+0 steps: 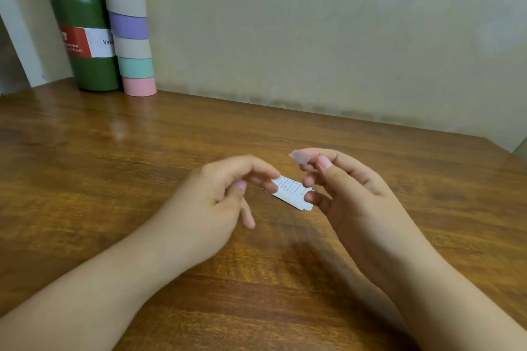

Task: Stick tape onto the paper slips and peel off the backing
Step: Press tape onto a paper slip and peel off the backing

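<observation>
1. Your left hand (pixel 225 194) is above the wooden worktop (pixel 114 179), a little left of the middle of the view. Its fingers are curled, and the fingertips pinch the left end of the paper slips (pixel 291 192).
2. The paper slips are white with small printed text on top. They look like a small stack, because you can see more than one edge at the lower right corner. They are between your two hands, low over the worktop; I cannot tell if they touch it.
3. Your right hand (pixel 348 188) is just beside the slips, on their right. The thumb and the forefinger pinch a small piece of translucent tape (pixel 299 157), which sticks out to the upper left of the fingertips. This piece is above the slips and apart from them.
4. One lower finger of the right hand touches the right end of the slips. Whether it grips them or only rests there is not clear.
5. I cannot tell if the small piece is the tape itself or its backing, because it is slightly blurred.
6. At the far left corner of the worktop, against the wall, a green vacuum bottle (pixel 85 43) stands upright. Just beside it on the right is a tall stack of tape rolls (pixel 129 25) in purple, mint, grey and pink.
</observation>
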Tool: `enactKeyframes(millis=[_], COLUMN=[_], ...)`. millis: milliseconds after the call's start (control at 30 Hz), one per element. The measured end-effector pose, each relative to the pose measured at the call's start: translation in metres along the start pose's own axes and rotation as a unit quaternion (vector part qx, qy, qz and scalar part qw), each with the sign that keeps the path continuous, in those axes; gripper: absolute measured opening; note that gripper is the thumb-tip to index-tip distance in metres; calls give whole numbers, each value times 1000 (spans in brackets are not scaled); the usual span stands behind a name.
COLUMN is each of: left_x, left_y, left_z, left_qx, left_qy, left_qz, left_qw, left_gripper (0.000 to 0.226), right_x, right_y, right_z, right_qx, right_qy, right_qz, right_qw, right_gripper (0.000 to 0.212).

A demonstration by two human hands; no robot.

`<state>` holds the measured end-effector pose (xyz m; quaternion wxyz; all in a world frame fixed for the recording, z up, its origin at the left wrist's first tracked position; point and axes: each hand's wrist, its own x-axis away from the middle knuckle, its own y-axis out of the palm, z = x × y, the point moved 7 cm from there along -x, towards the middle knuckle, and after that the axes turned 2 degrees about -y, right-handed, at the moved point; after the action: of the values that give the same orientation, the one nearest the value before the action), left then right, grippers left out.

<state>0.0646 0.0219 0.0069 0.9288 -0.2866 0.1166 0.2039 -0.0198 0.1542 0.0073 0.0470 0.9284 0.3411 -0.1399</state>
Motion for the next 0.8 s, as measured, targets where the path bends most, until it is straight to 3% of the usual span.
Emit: enactKeyframes(millis=[133, 300, 400, 633, 800], left_x=[0, 2, 0, -2, -4], left_y=[5, 9, 10, 9, 7], left_z=[-4, -1, -1, 1, -3], left_qx=[109, 269, 333, 411, 415], left_qy=[-59, -106, -88, -106, -148], left_qz=[-26, -99, -124, -102, -50], left_qw=[992, 952, 931, 900, 896], left_gripper=[56, 52, 60, 53, 27], right_x=[0, 3, 5, 3, 11], right_y=[5, 19, 20, 21, 22], right_z=[0, -4, -4, -10, -15], right_qx=[-78, -66, -19, 157, 246], right_qy=[22, 10, -9, -91, -136], right_qz=[-43, -110, -126, -119, -135], right_qw=[996, 992, 992, 976, 950], right_gripper=[33, 48, 52, 58, 56])
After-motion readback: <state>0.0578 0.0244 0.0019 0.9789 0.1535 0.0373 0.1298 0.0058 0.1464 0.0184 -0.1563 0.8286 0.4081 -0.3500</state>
